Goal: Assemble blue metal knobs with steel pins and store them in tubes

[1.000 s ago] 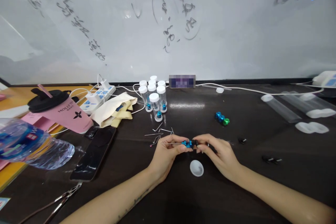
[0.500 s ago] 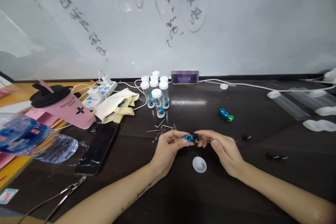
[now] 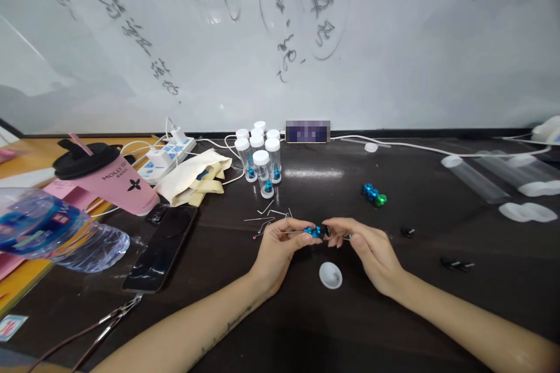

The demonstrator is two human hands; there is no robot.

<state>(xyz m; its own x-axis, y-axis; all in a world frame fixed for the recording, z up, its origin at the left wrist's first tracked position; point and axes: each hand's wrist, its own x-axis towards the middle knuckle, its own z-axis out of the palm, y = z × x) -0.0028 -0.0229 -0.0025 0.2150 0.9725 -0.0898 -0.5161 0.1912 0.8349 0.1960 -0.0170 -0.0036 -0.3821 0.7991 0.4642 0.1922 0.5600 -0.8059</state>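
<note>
My left hand [image 3: 275,256] pinches a small shiny blue metal part [image 3: 312,232] between thumb and fingertips. A thin metal rod [image 3: 286,233] runs back from it across the fingers. At the blue part's right end sits a small black piece [image 3: 325,232], in line with it. My right hand [image 3: 376,250] has its fingers curled at that black piece. A short thin metal end [image 3: 347,238] shows by its thumb; what it belongs to is hidden. Below the hands lies a small white cap [image 3: 330,275] with something dark inside. Several hex keys [image 3: 268,215] lie left of the hands.
Capped clear tubes [image 3: 263,172] with blue parts stand behind the hands. Blue and green parts [image 3: 374,193], black pieces [image 3: 457,264] and empty tubes [image 3: 475,178] lie to the right. On the left are a phone [image 3: 161,250], pliers [image 3: 116,315], a bottle [image 3: 65,230] and a pink cup [image 3: 126,180].
The view has shifted slightly. Both hands keep nearly the same pose around the blue part and the black piece.
</note>
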